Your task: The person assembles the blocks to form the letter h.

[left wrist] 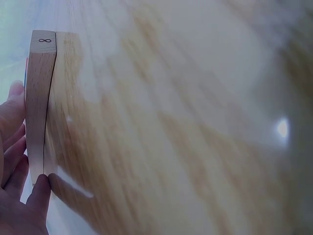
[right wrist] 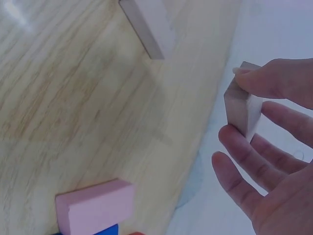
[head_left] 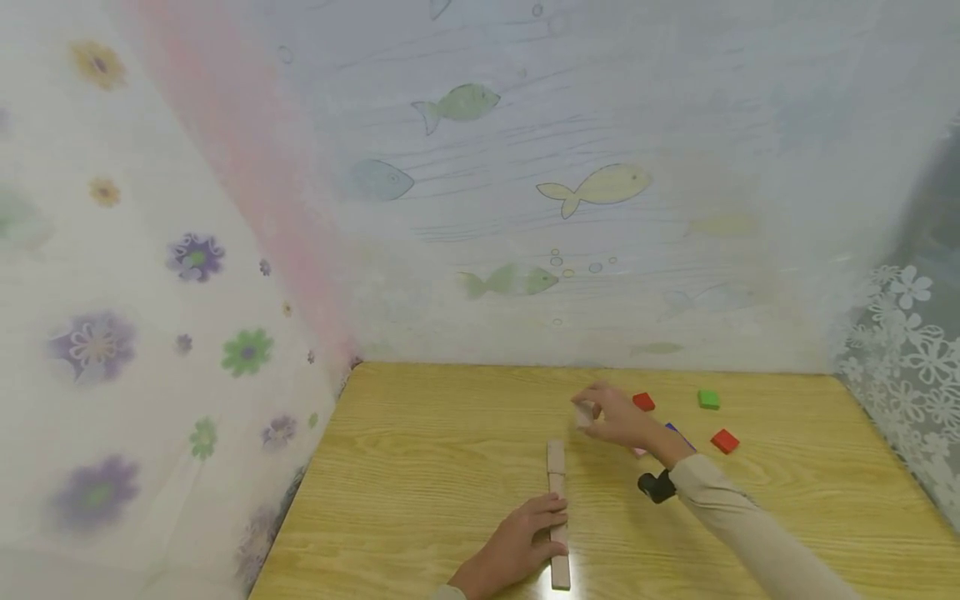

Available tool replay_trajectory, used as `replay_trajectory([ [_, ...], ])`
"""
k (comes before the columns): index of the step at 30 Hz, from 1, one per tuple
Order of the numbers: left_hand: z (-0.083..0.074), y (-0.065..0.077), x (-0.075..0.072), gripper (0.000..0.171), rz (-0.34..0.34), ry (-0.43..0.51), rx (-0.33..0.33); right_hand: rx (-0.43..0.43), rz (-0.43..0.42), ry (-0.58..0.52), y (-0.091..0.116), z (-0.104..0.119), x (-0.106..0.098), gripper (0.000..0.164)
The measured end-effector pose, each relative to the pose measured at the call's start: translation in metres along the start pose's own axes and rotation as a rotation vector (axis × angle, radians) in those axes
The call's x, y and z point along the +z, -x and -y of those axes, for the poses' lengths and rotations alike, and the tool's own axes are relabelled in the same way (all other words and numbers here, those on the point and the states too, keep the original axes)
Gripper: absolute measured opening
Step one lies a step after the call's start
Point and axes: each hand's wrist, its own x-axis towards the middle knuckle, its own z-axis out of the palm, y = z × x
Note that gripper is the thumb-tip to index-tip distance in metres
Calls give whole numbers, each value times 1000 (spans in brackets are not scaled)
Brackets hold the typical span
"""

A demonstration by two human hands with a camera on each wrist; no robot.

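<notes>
Pale wooden blocks (head_left: 556,457) lie end to end in a narrow row on the table. My left hand (head_left: 517,542) is at the near part of the row, its fingers bent over the wood. In the left wrist view its fingertips grip the side of a long wooden block (left wrist: 39,98), whose end bears a figure 8. Beyond the far end of the row and to its right, my right hand (head_left: 618,417) is raised over the table. It pinches a small wooden block (right wrist: 239,107) between thumb and fingers, the block tilted.
Right of the row lie a red block (head_left: 725,441), another red block (head_left: 643,402), a green block (head_left: 708,399), a blue block (head_left: 678,435) and a pink block (right wrist: 98,203). A curtain with fish (head_left: 592,187) hangs behind the wooden table (head_left: 420,475), a flowered one (head_left: 150,417) at left.
</notes>
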Motion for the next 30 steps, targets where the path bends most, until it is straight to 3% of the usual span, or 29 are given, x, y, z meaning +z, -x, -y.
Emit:
replay_trajectory([
  [7, 2, 0, 1, 46, 1, -5, 1, -16, -11, 4, -6, -2, 10, 40],
  [16, 1, 0, 0, 47, 26, 6, -25, 8, 24, -74, -13, -2, 23, 41],
  [30, -2, 0, -2, 44, -3, 8, -7, 62, 42, -95, -28, -14, 46, 43],
])
